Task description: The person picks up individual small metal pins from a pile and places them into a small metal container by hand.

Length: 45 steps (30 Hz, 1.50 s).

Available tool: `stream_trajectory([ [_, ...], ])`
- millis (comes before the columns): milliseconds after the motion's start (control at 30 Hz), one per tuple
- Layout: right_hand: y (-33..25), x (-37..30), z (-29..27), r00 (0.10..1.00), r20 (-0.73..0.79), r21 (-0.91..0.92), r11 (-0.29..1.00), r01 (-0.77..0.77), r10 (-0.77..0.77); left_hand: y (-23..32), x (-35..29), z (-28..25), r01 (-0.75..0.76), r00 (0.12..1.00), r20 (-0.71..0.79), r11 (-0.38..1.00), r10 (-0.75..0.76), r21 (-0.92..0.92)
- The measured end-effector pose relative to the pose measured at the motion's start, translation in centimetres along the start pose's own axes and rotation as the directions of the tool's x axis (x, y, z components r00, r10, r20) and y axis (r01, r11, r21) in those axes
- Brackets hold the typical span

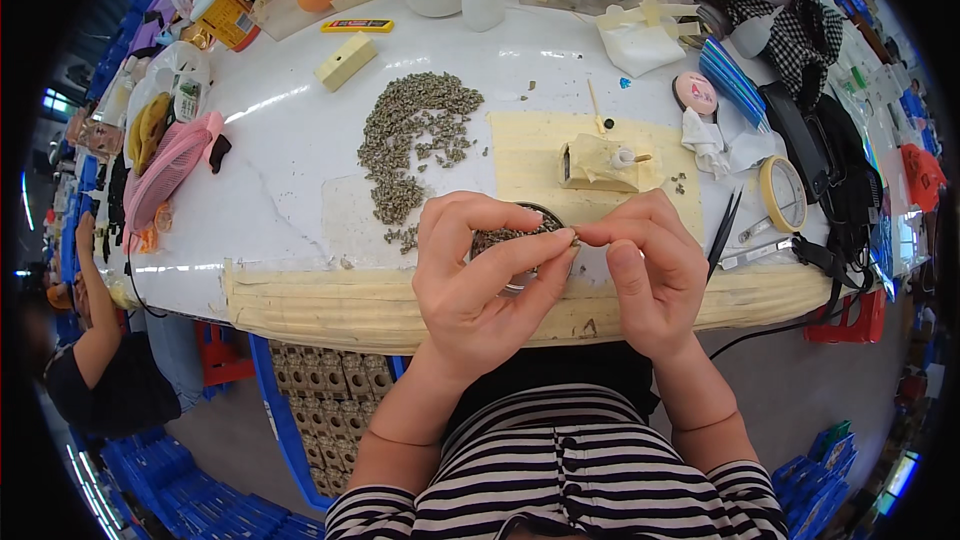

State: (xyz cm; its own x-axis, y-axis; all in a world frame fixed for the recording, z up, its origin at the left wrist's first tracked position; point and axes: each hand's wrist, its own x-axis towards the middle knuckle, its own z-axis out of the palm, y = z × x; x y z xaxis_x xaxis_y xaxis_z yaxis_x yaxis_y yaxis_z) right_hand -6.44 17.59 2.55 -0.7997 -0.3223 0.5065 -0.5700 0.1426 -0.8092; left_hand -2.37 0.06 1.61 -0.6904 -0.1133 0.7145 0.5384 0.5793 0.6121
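My left hand (485, 275) is closed in a pinch, with a tiny greyish metal part (574, 240) at its fingertips. From the right, my right hand (652, 275) meets it with bent fingers; its forefinger tip touches the same spot. What the right fingers grip is too small to make out. A round dark-rimmed dish (548, 212) of small metal parts sits behind my left hand, partly hidden by it. Farther off to the left spreads a loose pile of similar small metal parts (415, 120).
A tape-wrapped block (605, 162) rests on a yellowish taped patch (520, 140). At right lie black tweezers (724, 230), a tape roll (782, 193) and a snap-off knife (755, 254). Yellowish tape covers the front edge (320, 302). A blue crate (285, 420) of metal parts stands below.
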Motion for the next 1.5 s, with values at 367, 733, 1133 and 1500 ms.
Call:
stream_trajectory([
  [367,-0.1,0.0,0.1,1.0,-0.003,-0.045,0.999,0.03,-0.03,0.0,0.0,0.0,0.003,1.0,0.001,1.0,-0.003,-0.002],
  [733,0.1,-0.1,0.1,0.999,-0.025,-0.058,0.997,0.042,-0.043,-0.1,-0.1,0.0,0.006,1.0,0.006,1.0,-0.006,0.002],
  [1133,0.0,1.2,-1.8,0.97,-0.183,-0.289,0.952,0.099,-0.157,0.0,-0.1,-0.1,0.02,1.0,0.006,1.0,-0.02,0.003],
  [1500,1.4,3.3,-2.7,0.97,-0.138,-0.621,0.78,0.074,-0.201,0.2,0.1,-0.1,0.045,0.999,0.008,0.999,-0.045,-0.006],
])
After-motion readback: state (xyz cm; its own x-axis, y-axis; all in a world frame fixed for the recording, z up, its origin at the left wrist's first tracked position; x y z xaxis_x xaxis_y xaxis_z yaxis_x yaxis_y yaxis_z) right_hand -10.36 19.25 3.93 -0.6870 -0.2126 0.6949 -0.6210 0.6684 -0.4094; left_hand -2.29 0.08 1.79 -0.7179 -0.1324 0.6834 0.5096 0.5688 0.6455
